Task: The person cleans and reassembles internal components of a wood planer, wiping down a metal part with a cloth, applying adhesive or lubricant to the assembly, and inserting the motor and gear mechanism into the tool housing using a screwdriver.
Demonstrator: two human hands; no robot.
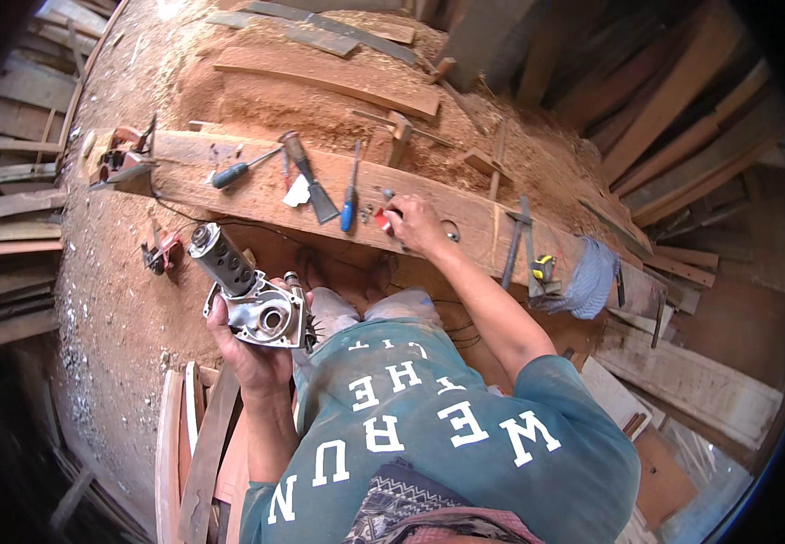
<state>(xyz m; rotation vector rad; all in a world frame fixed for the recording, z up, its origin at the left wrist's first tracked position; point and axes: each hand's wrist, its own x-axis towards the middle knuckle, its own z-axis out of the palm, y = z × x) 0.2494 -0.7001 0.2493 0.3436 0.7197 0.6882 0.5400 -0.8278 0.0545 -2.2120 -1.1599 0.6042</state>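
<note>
Left of centre, the left hand [245, 349] grips a metal housing [256, 313], likely to steady it, while the right hand [418, 223], grip unclear, touches a red piece [381, 220] mid-frame.

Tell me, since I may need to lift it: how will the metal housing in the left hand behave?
The metal housing will probably feel heavy for its size, given its cast-looking metal. Its solid walls suggest it is stiff. Set down, it might tip, as the cylinder juts out.

Upper centre: slim blue-handled metal tool [349, 196]. Left of centre: silver-grey metal machine housing [249, 311]. Right: bundled cloth [589, 277], blue-white, apparently checked.
</note>
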